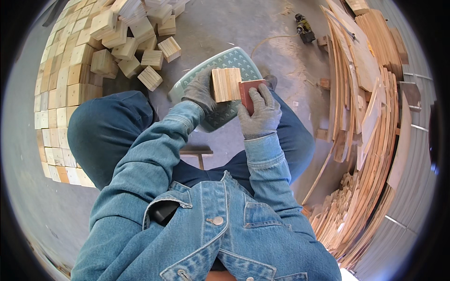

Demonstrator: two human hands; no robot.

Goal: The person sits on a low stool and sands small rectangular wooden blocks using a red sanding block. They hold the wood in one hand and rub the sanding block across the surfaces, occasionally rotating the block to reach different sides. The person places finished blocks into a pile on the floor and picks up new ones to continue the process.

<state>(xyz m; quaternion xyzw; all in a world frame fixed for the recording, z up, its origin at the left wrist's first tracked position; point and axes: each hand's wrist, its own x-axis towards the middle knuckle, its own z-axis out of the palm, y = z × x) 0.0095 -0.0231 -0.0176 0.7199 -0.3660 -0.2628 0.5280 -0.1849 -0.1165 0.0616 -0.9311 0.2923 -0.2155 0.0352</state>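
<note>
left hand (200,91), gloved in grey, grips the left edge of a square wooden block (226,84), holding it above a pale green plastic stool (234,58). right hand (262,110), also gloved, is closed around a red sanding block (248,91) pressed against the wooden block's right side. loose wooden blocks (140,51) lie well beyond the left hand; stacked plywood strips (370,122) stand far right of the right hand.

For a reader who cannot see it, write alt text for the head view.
Seated over a green plastic stool, a person's gloved left hand holds a wooden block while the gloved right hand presses a reddish sanding pad against its side. More blocks lie nearby.
</note>
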